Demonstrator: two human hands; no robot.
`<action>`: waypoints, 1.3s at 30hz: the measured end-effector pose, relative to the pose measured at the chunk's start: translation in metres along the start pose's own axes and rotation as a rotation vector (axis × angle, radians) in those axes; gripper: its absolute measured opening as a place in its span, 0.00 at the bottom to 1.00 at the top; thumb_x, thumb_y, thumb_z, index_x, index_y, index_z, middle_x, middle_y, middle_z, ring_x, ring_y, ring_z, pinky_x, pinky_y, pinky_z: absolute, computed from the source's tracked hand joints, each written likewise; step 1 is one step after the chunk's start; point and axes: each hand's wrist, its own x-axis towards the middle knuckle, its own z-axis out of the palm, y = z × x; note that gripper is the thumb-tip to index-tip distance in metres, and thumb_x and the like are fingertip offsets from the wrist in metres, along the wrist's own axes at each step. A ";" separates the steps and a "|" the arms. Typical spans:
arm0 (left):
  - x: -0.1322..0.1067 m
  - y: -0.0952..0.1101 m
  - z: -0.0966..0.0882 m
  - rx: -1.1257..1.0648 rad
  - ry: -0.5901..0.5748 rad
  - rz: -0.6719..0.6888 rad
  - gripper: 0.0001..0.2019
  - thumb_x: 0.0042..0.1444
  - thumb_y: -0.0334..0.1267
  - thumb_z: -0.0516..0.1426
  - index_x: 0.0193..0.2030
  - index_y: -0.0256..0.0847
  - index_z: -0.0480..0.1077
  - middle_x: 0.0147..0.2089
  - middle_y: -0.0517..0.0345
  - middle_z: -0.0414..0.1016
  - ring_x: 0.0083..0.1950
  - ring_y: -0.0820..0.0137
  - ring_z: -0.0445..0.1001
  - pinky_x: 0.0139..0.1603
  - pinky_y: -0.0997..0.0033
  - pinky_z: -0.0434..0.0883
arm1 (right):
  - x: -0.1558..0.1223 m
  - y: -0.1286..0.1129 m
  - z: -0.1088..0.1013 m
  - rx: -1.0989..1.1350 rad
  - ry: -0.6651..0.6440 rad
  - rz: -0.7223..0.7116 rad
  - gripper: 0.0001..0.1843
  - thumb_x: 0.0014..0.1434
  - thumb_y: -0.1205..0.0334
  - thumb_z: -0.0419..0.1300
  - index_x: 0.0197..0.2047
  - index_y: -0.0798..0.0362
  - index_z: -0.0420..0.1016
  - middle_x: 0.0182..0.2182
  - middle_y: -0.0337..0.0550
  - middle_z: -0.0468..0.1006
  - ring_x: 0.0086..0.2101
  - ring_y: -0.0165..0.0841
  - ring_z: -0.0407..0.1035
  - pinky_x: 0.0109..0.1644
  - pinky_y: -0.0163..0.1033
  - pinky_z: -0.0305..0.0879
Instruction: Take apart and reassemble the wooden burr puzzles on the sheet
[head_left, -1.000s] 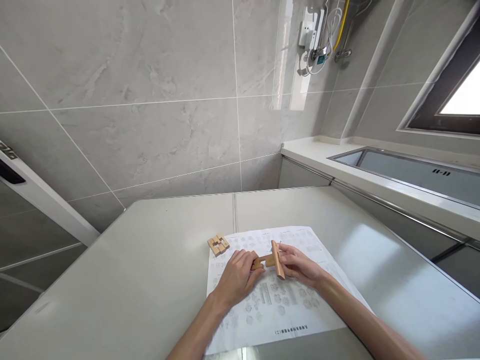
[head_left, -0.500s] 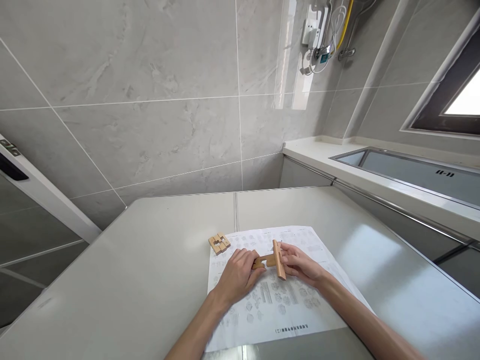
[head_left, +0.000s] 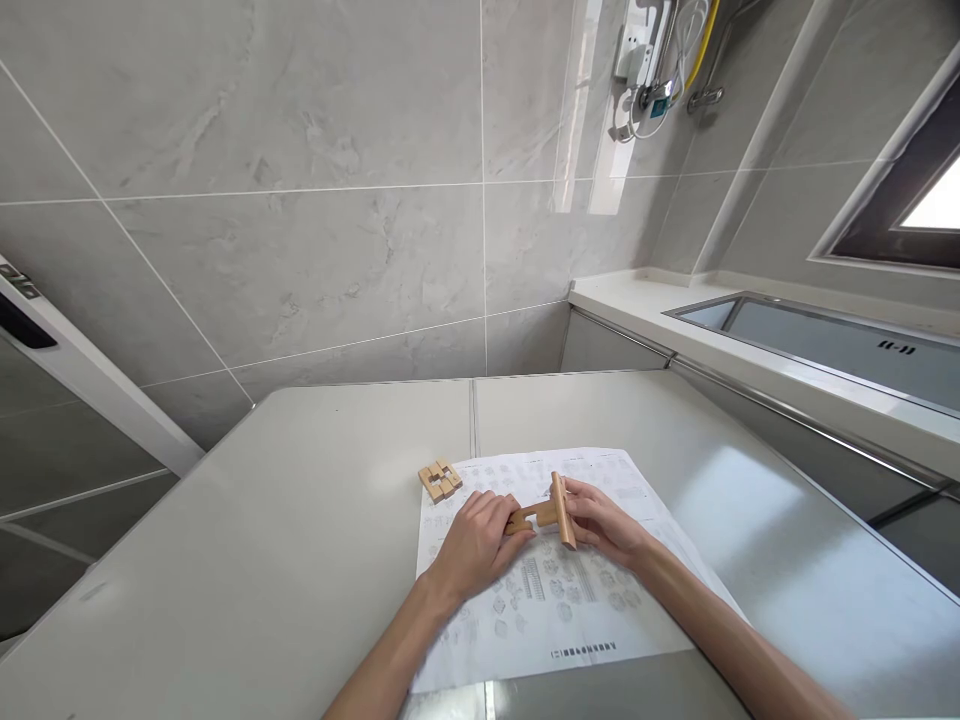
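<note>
Left hand (head_left: 476, 540) and right hand (head_left: 602, 522) grip crossed brown wooden bars (head_left: 563, 514); a tan, square wooden block (head_left: 437, 488) lies at the printed white paper's (head_left: 517, 650) far-left corner.

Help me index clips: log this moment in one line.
left grip: notched brown wooden piece; right grip: straight tan wooden bar; square tan wooden block cluster: at corner of white printed paper sheet

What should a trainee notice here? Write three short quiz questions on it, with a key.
1. True or false: the light wooden block cluster sits at the far-left corner of the printed paper sheet.
2. What does the right hand hold? (a) a pen; (b) a crosswise wooden bar; (c) a screwdriver.
3. Which hand is nearer that cluster?

Key: 1 true; 2 b; 3 the left hand.
</note>
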 end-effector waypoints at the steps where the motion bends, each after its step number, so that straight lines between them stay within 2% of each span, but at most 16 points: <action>1: 0.000 0.000 0.000 -0.009 -0.004 -0.005 0.10 0.74 0.46 0.54 0.51 0.43 0.68 0.39 0.55 0.77 0.38 0.61 0.72 0.42 0.58 0.70 | 0.000 0.000 0.000 -0.003 0.004 0.000 0.20 0.61 0.47 0.71 0.38 0.51 0.68 0.22 0.27 0.61 0.17 0.21 0.44 0.23 0.34 0.40; 10: 0.002 0.004 -0.003 -0.075 -0.018 -0.041 0.12 0.75 0.49 0.53 0.49 0.43 0.69 0.39 0.55 0.76 0.39 0.61 0.72 0.43 0.59 0.69 | 0.000 0.005 -0.008 0.054 -0.022 0.039 0.18 0.60 0.50 0.71 0.38 0.51 0.68 0.20 0.25 0.60 0.15 0.19 0.39 0.18 0.31 0.36; 18: 0.004 0.003 -0.006 -0.042 0.017 -0.006 0.14 0.75 0.51 0.53 0.50 0.42 0.71 0.39 0.54 0.78 0.39 0.62 0.72 0.43 0.60 0.68 | 0.002 0.014 -0.013 0.116 0.033 0.007 0.16 0.59 0.54 0.72 0.35 0.50 0.69 0.25 0.31 0.62 0.19 0.22 0.46 0.18 0.30 0.44; 23: 0.005 0.004 -0.007 -0.042 0.053 0.000 0.14 0.75 0.51 0.54 0.50 0.43 0.71 0.40 0.54 0.79 0.40 0.62 0.73 0.43 0.60 0.69 | 0.000 0.012 -0.012 0.140 0.039 -0.007 0.16 0.59 0.53 0.72 0.38 0.49 0.70 0.24 0.29 0.61 0.19 0.22 0.46 0.19 0.30 0.44; 27: 0.006 0.006 -0.006 -0.035 0.093 -0.012 0.11 0.73 0.48 0.57 0.49 0.43 0.71 0.43 0.54 0.78 0.42 0.62 0.73 0.44 0.60 0.70 | 0.001 0.012 -0.009 0.169 0.063 -0.042 0.13 0.60 0.55 0.72 0.39 0.50 0.72 0.25 0.31 0.66 0.18 0.22 0.48 0.18 0.30 0.45; 29: 0.006 0.006 -0.006 -0.020 0.108 -0.011 0.10 0.73 0.47 0.58 0.49 0.44 0.71 0.44 0.53 0.78 0.43 0.61 0.73 0.44 0.59 0.71 | 0.000 0.011 -0.010 0.215 0.045 -0.062 0.12 0.61 0.55 0.71 0.38 0.50 0.73 0.24 0.31 0.66 0.16 0.21 0.46 0.16 0.30 0.44; 32: 0.005 0.004 -0.006 -0.001 0.094 -0.006 0.08 0.72 0.45 0.58 0.49 0.43 0.70 0.45 0.53 0.77 0.44 0.61 0.73 0.46 0.58 0.71 | -0.001 0.006 -0.014 0.277 0.024 -0.104 0.11 0.61 0.55 0.69 0.37 0.51 0.72 0.20 0.28 0.61 0.14 0.20 0.40 0.15 0.31 0.42; 35: 0.004 0.000 -0.006 0.004 0.087 -0.034 0.08 0.72 0.44 0.60 0.49 0.43 0.70 0.46 0.53 0.77 0.46 0.60 0.74 0.48 0.57 0.72 | -0.003 -0.001 -0.016 0.313 0.105 -0.174 0.09 0.61 0.56 0.67 0.40 0.50 0.73 0.22 0.28 0.61 0.15 0.20 0.38 0.15 0.30 0.45; 39: 0.003 0.000 -0.004 0.017 0.067 -0.053 0.09 0.69 0.44 0.63 0.49 0.43 0.71 0.49 0.52 0.77 0.47 0.59 0.74 0.49 0.55 0.73 | -0.001 -0.007 -0.011 0.302 0.227 -0.195 0.08 0.61 0.59 0.65 0.43 0.50 0.75 0.23 0.29 0.60 0.17 0.22 0.42 0.18 0.29 0.48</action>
